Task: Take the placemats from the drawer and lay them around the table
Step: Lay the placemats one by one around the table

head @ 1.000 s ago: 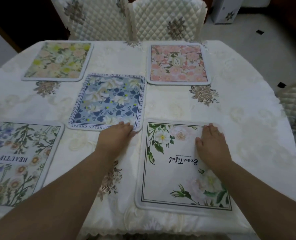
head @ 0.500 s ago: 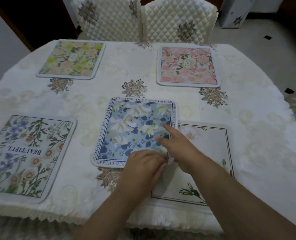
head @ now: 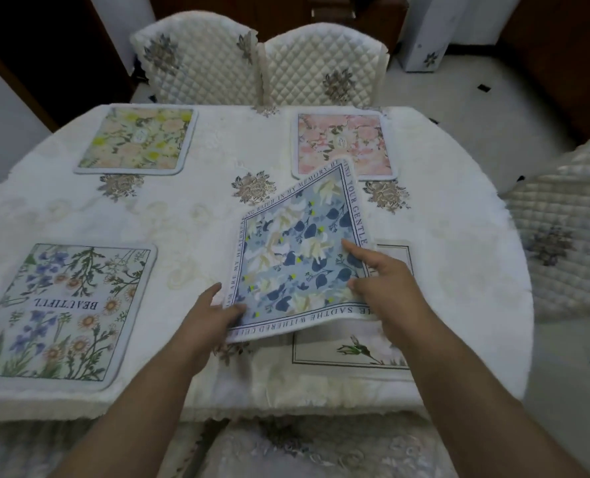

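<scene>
With the left hand [head: 214, 315] pinching the blue placemat [head: 297, 257] by its near corner and the right hand [head: 386, 284] gripping its right edge, the mat hangs tilted over the white placemat [head: 352, 350], which a dragging edge might shift.

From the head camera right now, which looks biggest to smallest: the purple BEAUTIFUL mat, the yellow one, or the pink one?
1. Purple BEAUTIFUL mat, clearly the largest in view, though it also lies nearest the camera.
2. Yellow mat and pink mat look about alike; the blue mat covers the pink one's near corner, so I won't rank them.
</scene>
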Demonstrator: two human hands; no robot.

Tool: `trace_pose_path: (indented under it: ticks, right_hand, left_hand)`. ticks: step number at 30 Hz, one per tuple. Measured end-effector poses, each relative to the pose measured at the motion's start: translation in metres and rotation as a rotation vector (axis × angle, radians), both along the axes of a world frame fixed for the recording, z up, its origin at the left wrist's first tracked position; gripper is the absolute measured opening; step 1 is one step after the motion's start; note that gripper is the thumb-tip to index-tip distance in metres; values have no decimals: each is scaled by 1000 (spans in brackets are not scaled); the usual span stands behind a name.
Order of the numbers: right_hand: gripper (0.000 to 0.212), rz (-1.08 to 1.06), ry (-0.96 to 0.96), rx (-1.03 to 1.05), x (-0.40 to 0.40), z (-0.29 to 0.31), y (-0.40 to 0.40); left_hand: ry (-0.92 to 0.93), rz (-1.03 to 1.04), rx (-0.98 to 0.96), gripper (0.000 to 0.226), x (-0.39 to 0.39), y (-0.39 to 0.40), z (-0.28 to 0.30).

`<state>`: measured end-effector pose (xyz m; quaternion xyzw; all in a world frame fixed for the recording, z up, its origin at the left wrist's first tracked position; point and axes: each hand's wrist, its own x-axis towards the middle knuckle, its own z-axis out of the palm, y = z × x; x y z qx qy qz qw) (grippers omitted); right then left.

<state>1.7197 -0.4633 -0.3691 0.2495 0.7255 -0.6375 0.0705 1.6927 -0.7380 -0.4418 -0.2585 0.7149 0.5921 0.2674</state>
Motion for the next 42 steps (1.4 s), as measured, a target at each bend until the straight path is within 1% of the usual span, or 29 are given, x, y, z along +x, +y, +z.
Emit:
trace_pose_path:
  ticks: [2, 4, 5, 7, 10, 11, 15, 18, 25, 32, 37, 42]
  right_hand:
    - [68, 2, 25, 23, 14, 32, 15]
    - [68, -21, 45, 55, 33, 63, 26]
    - [69, -45, 57, 66, 43, 76, 30]
    - [68, -114, 103, 63, 62, 98, 36]
    - [66, -265, 179, 18, 91, 123, 36]
    - [66, -309, 192, 5, 102, 130, 34]
    - [66, -431, 241, -21, 140, 148, 34]
    - [64, -510, 291, -66, 163, 156, 43]
    - [63, -553, 301, -19, 187, 169, 103]
    - [62, -425, 304, 6, 179, 175, 191]
    - [62, -287, 316, 11, 161, 183, 225]
    - [64, -185, 305, 8, 149, 190, 227]
  left_hand:
    - [19, -29, 142, 67, 0, -1, 27]
    - [68, -159, 244, 70, -4, 3, 61]
    - [95, -224, 288, 67, -6, 7, 78]
    - [157, -316, 299, 52, -11, 16, 110]
    - [291, -427, 238, 33, -19, 29, 146]
    - [329, -467, 243, 33, -19, 33, 157]
    - [440, -603, 320, 50, -12, 52, 192]
    - [502, -655, 357, 53, -2, 71, 207]
    - [529, -633, 361, 54, 26, 142, 216]
    - [640, -483, 277, 46, 54, 209, 225]
    - [715, -374, 206, 47, 70, 221, 231]
    - [722, -285, 169, 47, 83, 213, 240]
